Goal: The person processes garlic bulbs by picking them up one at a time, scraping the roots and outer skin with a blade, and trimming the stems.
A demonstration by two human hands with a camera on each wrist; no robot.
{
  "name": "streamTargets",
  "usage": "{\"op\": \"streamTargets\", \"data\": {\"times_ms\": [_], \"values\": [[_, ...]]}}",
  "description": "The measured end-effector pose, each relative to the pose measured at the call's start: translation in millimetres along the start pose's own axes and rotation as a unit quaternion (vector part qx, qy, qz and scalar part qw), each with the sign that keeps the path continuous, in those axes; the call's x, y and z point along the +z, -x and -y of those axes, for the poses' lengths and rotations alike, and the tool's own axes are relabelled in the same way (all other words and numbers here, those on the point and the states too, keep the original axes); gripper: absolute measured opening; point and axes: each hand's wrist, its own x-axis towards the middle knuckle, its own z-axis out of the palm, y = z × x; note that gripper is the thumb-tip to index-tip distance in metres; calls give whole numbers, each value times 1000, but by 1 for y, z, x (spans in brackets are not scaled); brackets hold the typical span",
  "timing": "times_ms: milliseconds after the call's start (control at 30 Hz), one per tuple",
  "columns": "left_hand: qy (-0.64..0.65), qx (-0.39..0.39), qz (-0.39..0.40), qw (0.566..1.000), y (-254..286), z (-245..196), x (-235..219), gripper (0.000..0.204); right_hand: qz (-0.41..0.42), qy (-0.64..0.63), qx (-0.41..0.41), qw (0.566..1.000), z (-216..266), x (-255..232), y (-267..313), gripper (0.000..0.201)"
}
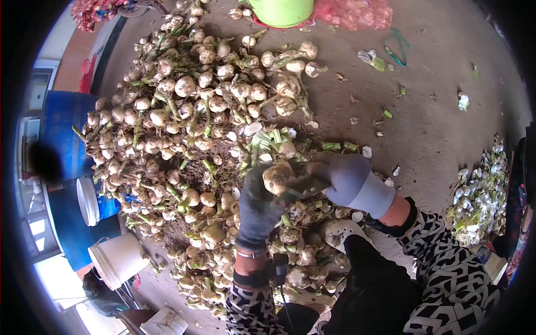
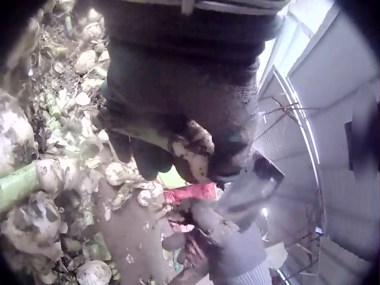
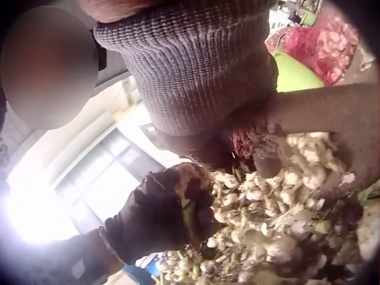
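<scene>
A garlic bulb (image 1: pixel 277 177) with brownish, dirty skin is held in my left hand (image 1: pixel 258 209), which wears a dark glove. The left wrist view shows this hand curled round the bulb (image 2: pixel 195 151). My right hand (image 1: pixel 347 181), in a grey glove with a ribbed cuff, is close beside the bulb on the right. It grips a knife whose broad flat blade (image 2: pixel 254 185) shows in the left wrist view; its handle is hidden by the fingers. Below both hands lie cut green stems (image 1: pixel 268 140) and more garlic.
A large heap of garlic (image 1: pixel 184 86) with stems and soil spreads to the left and front. White buckets (image 1: pixel 117 259) and a blue barrel (image 1: pixel 67 131) stand at left. A green tub (image 1: pixel 283 12) and red mesh sack (image 1: pixel 354 12) sit far ahead. Trimmings (image 1: pixel 480 192) are piled right.
</scene>
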Motion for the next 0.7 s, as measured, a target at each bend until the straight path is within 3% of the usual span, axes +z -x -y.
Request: {"op": "streamTargets", "data": {"times_ms": [100,200,267,300,400,467,533,567,600,633,667,700], "values": [[26,-16,-15,999,15,-24,6,69,23,77,-26,996,20,0,-9,25],[3,-3,-62,998,25,-26,11,75,35,103,-32,994,26,-3,-6,25],[-58,-38,-73,995,29,-29,15,74,36,115,-54,991,29,-5,-3,25],[8,-44,-103,994,31,-32,25,79,34,115,-53,991,28,-4,-2,25],[-63,-6,-95,993,37,-22,24,85,43,100,-30,994,24,2,2,29],[-44,19,-94,994,40,-30,29,90,20,68,-62,996,23,6,4,28],[74,-87,-106,988,52,-46,36,89,27,76,-45,996,-3,29,5,25],[124,-126,-50,983,84,-26,32,86,139,118,63,981,-33,49,-4,21],[73,-32,63,995,73,-67,40,83,245,152,181,940,-46,61,-4,18],[139,-20,63,988,71,-70,45,83,243,146,181,942,-35,56,0,18],[210,2,39,977,68,-67,52,84,158,-72,222,959,-24,39,-1,16],[223,-56,-43,972,71,-67,50,86,79,-298,270,912,-12,34,10,16]]}}
